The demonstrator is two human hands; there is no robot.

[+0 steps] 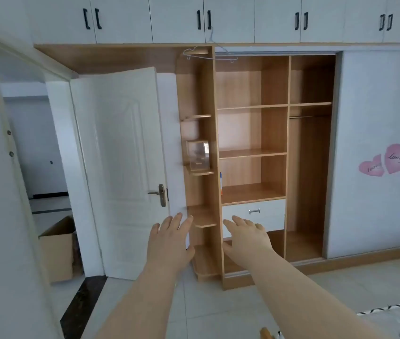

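Both arms reach forward at waist height, empty. My left hand (169, 237) is flat with straight fingers, in front of the rounded corner shelves (202, 220) of a wooden wardrobe. My right hand (246, 237) is spread the same way, in front of the white drawer (267, 214) with a small metal handle (254, 211). Neither hand plainly touches anything. The wardrobe's open section (252, 152) shows bare wooden shelves. A white wire hanger (210, 55) hangs at its top edge.
A white room door (120, 172) stands open at the left, with a cardboard box (58, 250) beyond it. A clear box (197, 155) sits on a corner shelf. A sliding door with pink heart stickers (390, 160) covers the wardrobe's right. A bed corner (394, 321) lies lower right.
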